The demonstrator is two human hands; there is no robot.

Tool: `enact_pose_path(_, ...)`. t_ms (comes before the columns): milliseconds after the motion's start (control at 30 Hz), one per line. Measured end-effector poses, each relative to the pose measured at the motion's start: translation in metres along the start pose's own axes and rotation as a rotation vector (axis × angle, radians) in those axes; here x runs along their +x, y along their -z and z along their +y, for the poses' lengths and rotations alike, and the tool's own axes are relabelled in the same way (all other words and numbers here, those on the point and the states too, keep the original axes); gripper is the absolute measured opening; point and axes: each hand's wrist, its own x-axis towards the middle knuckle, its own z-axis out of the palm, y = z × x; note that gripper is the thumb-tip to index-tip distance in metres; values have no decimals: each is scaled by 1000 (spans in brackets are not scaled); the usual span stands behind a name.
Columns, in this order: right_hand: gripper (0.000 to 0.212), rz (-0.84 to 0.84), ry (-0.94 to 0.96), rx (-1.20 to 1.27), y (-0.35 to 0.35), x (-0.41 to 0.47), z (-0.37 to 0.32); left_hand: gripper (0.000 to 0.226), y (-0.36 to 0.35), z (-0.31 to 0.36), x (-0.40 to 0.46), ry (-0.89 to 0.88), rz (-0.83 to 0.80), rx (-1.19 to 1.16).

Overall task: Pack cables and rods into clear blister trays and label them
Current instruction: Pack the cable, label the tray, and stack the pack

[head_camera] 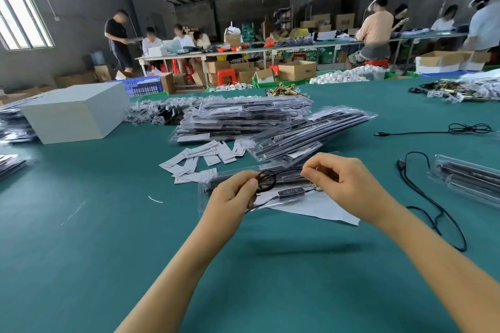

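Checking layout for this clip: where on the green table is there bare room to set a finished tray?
Bare table left of the left hand, below the paper labels. Crowded ahead: tray pile. Loose cable lies right.

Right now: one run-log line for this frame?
stage: coiling cable | left hand: pinches cable coil | right hand: pinches cable | blister tray: under hands, open | labels: loose behind

Both hands (284, 186) on black cable (266, 180)

No text can be read; the print on the white labels (201, 160) is too small to tell.
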Motion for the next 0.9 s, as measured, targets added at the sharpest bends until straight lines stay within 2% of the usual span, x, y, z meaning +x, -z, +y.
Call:
enact_pose_path(67,14,92,-27,25,-9,1,-3,21,-1,-1,-1,-21,-42,18)
enact_pose_path(133,16,156,-70,60,-15,1,-5,23,-1,-2,-2,-69,-84,132)
enact_pose_path(200,16,176,-95,73,-19,1,-6,25,-3,-2,-3,-85,-103,242)
enact_pose_path(267,17,189,-105,46,-22,0,-7,24,-5,-2,-2,-61,-71,255)
enact_pose_path(467,18,216,-113,23,-33,-2,-7,25,-10,6,-2,165,46,-219)
enact_pose_path(667,14,215,-20,-87,-54,-10,-15,21,-7,5,4,352,200,-748)
enact_pose_path(900,20,100,61,-347,-77,-23,-27,20,-12,7,3,444,215,-993)
